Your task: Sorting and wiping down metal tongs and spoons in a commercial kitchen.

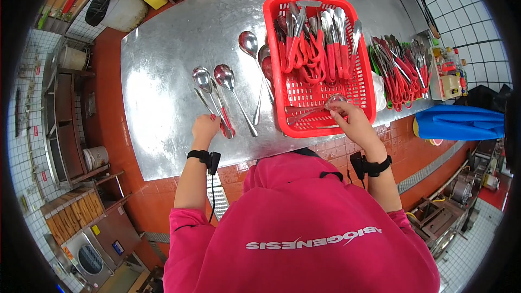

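Note:
My left hand [205, 129] pinches the red-gripped side of a pair of metal tongs [228, 127] on the steel table. Across those tongs lies a serving spoon [202, 78], bowl away from me. A second serving spoon [224, 75] rests just to its right. Inside the red plastic basket [279, 101], my right hand [354, 120] has its thumb and forefinger at the neck of a metal spoon [337, 99]. Spoon handles [301, 110] point left from those fingers. Many red-handled tongs [311, 49] fill the basket's far part.
More serving spoons [248, 42] lie against the basket's left side on the steel table [179, 40]. To its right are a heap of red-handled tongs [401, 71], a white cloth [379, 91] and a bin of bottles [447, 75]. Blue material [460, 122] is beyond the near edge.

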Available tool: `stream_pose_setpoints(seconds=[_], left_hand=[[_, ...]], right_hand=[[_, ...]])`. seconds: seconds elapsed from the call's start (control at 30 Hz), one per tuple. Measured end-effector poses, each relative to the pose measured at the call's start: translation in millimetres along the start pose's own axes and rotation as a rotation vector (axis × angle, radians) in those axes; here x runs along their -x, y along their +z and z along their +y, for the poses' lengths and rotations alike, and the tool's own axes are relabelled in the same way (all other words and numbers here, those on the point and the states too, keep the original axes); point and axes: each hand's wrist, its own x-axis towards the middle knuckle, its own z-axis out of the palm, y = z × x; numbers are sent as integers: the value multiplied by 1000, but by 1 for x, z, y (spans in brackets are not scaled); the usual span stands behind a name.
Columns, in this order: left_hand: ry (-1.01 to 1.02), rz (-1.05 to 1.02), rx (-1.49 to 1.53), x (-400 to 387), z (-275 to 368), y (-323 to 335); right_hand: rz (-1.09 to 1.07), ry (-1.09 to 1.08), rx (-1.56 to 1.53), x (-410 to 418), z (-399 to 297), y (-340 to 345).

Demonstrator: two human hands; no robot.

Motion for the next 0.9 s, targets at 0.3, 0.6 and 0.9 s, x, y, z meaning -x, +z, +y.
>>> stream_pose_setpoints(seconds=[0.3,0.6,0.9], left_hand=[[27,87,-85,19,-4,6],[49,148,-38,34,-6,22],[23,151,-57,39,-4,15]], right_hand=[[-12,-25,-22,-2,-2,6],[-21,-24,-19,1,5,9],[-20,-33,10,-2,-5,8]])
